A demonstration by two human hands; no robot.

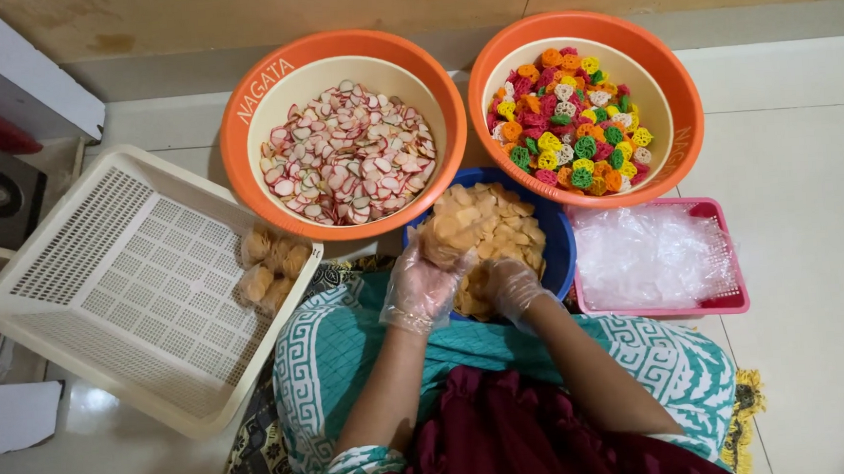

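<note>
My left hand [423, 284], in a clear plastic glove, holds a small clear bag of tan crackers [439, 246] over the blue basin [561, 248]. My right hand [513, 285], gloved too, reaches into the tan crackers [487, 221] heaped in that basin, with its fingers closed around some of them. The basin sits just in front of my lap on a patterned teal cloth [336, 345].
Two orange basins stand behind: one with pink-and-white crackers [347, 154], one with multicoloured flower-shaped crackers [571, 120]. A cream plastic basket [103, 286] at left holds several filled bags [272, 266]. A pink tray [729, 301] at right holds clear plastic bags [653, 257].
</note>
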